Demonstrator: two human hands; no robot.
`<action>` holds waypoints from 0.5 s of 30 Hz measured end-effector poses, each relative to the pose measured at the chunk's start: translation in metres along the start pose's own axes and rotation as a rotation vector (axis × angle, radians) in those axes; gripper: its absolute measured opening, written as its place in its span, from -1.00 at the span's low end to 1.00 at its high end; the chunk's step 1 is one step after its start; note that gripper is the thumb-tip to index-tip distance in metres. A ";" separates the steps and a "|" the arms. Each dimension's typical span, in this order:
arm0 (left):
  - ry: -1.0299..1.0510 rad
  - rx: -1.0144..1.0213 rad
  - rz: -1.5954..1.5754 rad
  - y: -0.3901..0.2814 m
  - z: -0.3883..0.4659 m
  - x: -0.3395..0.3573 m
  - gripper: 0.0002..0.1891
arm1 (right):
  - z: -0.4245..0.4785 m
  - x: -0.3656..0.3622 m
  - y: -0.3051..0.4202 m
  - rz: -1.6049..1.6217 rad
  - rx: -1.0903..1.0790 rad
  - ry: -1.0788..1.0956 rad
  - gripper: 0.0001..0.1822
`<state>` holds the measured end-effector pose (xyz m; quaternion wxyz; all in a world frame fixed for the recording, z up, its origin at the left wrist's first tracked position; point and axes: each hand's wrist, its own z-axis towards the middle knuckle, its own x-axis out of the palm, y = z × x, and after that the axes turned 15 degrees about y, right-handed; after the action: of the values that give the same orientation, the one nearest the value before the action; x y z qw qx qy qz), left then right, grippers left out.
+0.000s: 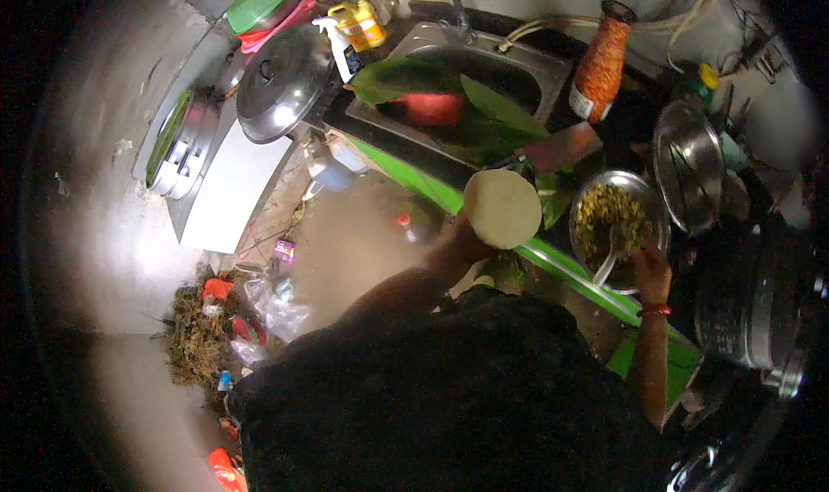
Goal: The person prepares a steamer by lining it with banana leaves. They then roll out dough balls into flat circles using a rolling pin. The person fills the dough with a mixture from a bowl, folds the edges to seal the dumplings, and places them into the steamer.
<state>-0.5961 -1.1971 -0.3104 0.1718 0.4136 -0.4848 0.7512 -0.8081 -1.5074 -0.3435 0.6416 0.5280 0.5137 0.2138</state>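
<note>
On my left hand (476, 233) lies a flat round of pale dough (502, 208), held out over the green counter edge; the dough hides most of the fingers. My right hand (651, 272) reaches to the right side of a metal bowl (662, 226) of chopped yellow-green filling (609, 213). A metal spoon (605, 268) rests in that bowl, its handle leaning over the near rim. Whether the right fingers hold some filling or nothing is too small to tell. A cleaver (563, 147) lies beyond the dough, near large green leaves (502, 107).
A steel sink (557, 71) with a red container (434, 108) and leaves is at the back. An orange-patterned bottle-shaped container (599, 71) stands behind the bowl. Another metal basin (688, 168) is at right, a large pot lid (283, 84) at left. Plastic bags (278, 307) lie on the floor.
</note>
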 end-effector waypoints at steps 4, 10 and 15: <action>0.029 -0.031 -0.001 -0.011 0.037 -0.025 -0.31 | 0.028 -0.022 0.049 0.641 0.376 -0.258 -0.70; -0.019 -0.078 0.044 -0.024 0.038 -0.047 -0.33 | 0.060 -0.031 -0.030 1.400 0.069 -0.319 -0.70; -0.046 -0.079 0.075 -0.029 0.031 -0.048 -0.35 | 0.083 -0.037 -0.008 1.704 0.052 -0.433 -0.68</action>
<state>-0.5340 -1.2032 -0.3258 0.1484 0.4052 -0.5332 0.7277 -0.7509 -1.5779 -0.3416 0.3349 0.7751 -0.1833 0.5034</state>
